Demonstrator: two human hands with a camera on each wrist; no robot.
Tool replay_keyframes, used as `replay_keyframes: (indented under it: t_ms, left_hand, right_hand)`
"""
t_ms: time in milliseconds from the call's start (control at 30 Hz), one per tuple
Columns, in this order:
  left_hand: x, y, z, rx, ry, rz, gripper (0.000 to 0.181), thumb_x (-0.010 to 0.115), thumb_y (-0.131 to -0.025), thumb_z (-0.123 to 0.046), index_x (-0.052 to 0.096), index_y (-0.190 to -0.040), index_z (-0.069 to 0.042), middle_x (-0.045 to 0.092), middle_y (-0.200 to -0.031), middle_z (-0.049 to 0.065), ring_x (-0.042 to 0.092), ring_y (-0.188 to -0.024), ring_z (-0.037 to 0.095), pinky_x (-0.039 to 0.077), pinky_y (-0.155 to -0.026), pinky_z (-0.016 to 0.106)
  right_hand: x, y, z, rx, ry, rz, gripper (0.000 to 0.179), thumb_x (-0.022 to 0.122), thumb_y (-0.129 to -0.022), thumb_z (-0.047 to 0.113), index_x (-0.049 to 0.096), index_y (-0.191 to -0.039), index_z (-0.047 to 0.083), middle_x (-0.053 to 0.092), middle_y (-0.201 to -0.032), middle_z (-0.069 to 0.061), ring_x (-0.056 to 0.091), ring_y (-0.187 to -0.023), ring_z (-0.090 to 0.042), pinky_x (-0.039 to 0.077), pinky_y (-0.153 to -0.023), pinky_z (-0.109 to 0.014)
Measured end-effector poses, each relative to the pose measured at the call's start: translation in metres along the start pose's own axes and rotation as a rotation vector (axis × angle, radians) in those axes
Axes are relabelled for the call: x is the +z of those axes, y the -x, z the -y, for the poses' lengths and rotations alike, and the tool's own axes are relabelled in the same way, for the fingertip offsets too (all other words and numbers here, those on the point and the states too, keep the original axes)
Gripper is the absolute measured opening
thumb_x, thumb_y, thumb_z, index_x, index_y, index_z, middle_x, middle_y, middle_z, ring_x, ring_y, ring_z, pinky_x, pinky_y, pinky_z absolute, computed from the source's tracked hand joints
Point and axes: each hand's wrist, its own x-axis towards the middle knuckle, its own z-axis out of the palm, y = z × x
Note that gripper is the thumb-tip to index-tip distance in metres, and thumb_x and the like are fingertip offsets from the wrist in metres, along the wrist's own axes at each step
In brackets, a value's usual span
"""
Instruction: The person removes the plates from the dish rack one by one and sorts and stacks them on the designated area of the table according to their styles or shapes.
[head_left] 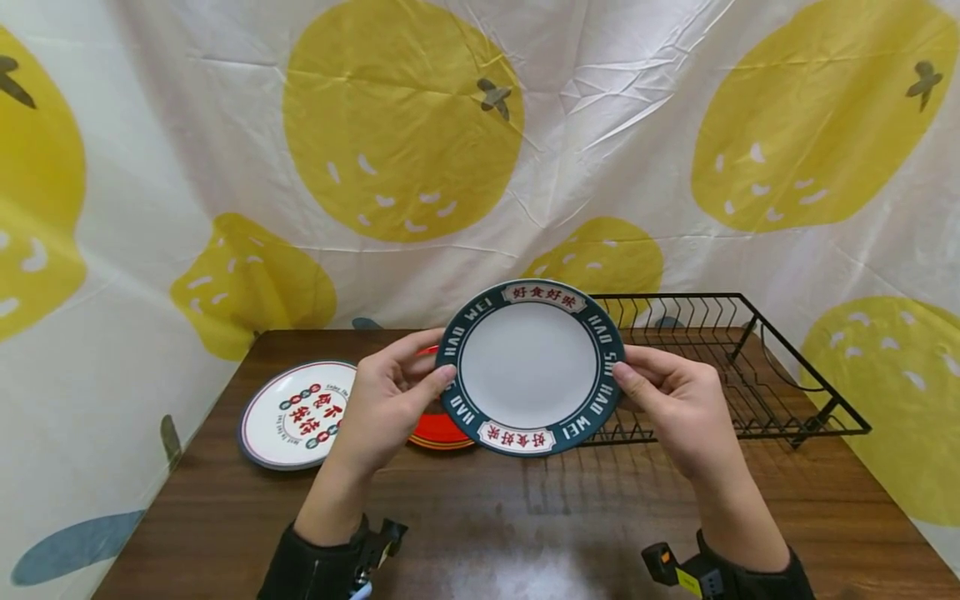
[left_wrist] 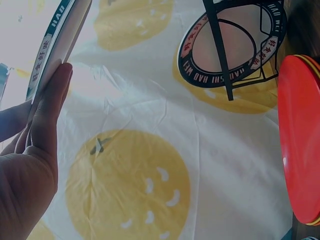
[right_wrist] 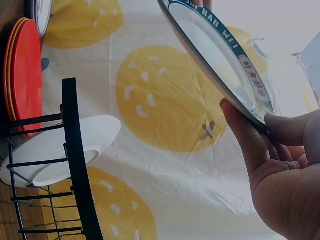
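Note:
Both hands hold a white plate (head_left: pixel 532 362) with a dark green rim and red lettering, raised above the table with its face tilted toward me. My left hand (head_left: pixel 382 404) pinches the left rim, its thumb on the front and fingers behind. The right hand (head_left: pixel 686 408) grips the opposite rim the same way, as the right wrist view also shows. Standing in the black wire rack is another green-rimmed plate (left_wrist: pixel 197 60), leaning in the left wrist view; the held plate hides it in the head view.
The dish rack (head_left: pixel 806 367) stands at the table's back right. Red plates (head_left: pixel 442 433) in a stack lie partly hidden behind the left hand. Further left are white plates (head_left: pixel 273 408) with red lettering. Behind the wooden table (head_left: pixel 480 525) hangs a lemon-print cloth (head_left: pixel 600 150).

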Motion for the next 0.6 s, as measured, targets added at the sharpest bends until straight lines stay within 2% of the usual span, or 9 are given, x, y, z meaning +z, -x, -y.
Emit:
replay_keyframes:
  t_ms: [600]
  left_hand:
    - [-0.0012, -0.0016, 0.0007, -0.022, -0.021, 0.002, 0.044, 0.068, -0.1, 0.003, 0.063, -0.143, -0.001, 0.075, -0.127, 0.024, 0.081, -0.095, 0.013, 0.068, -0.082, 0.032]
  right_hand:
    - [-0.0006, -0.001, 0.0007, 0.022, -0.023, 0.03, 0.03, 0.066, -0.105, 0.007, 0.069, -0.128, -0.012, 0.082, -0.095, 0.013, 0.079, -0.087, -0.005, 0.066, -0.081, -0.022]
